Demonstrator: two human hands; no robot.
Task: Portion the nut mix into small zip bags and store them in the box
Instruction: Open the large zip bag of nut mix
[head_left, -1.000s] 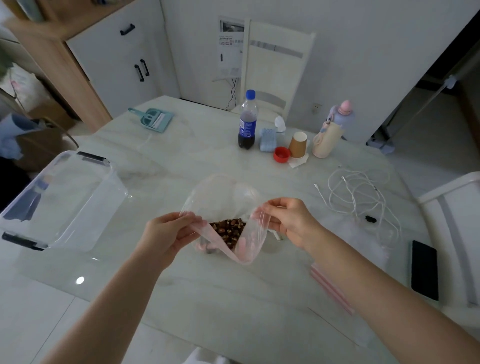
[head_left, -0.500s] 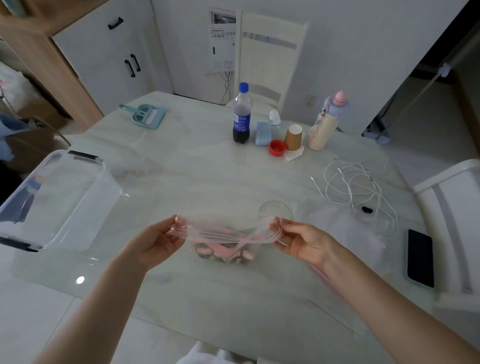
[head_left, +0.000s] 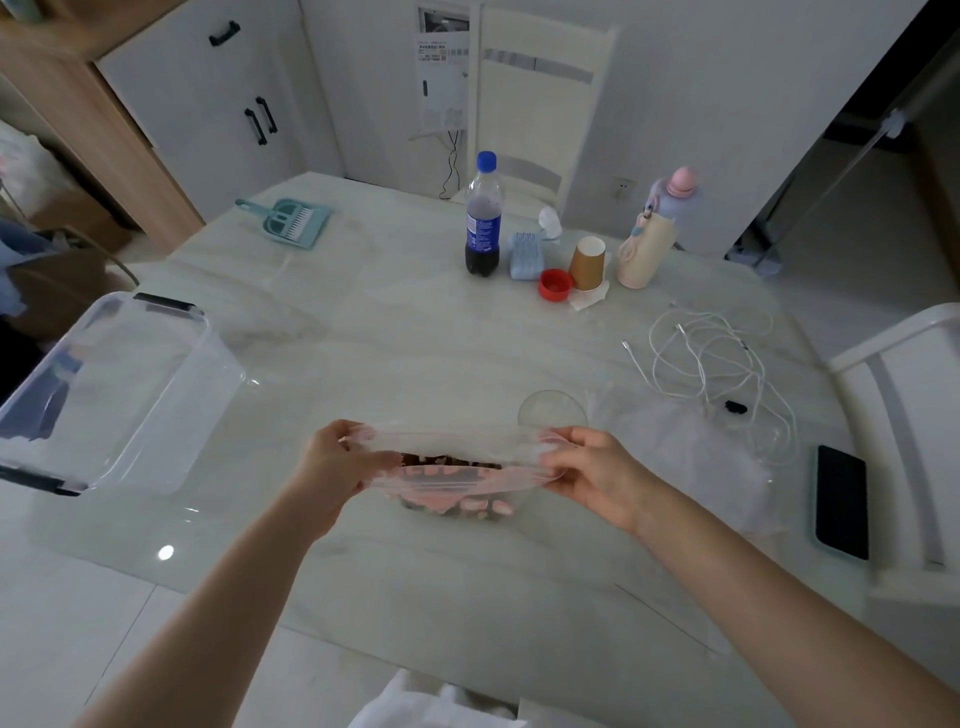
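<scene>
Both hands stretch the zip bag (head_left: 457, 470) taut just above the desk (head_left: 415, 343), likely to line up its seal over the nut mix (head_left: 447, 460) inside. Left hand (head_left: 332, 462) and right hand (head_left: 597, 470) reach forward, fingers pinching opposite ends. The clear storage box (head_left: 119, 384) waits well left.

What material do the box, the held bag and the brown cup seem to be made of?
Box: clear, glossy hard plastic; the floor shows through it.
Bag: thin, clear, soft plastic film; it wrinkles, and the nuts show through.
Cup: probably matte brown paper with a white rim.
</scene>
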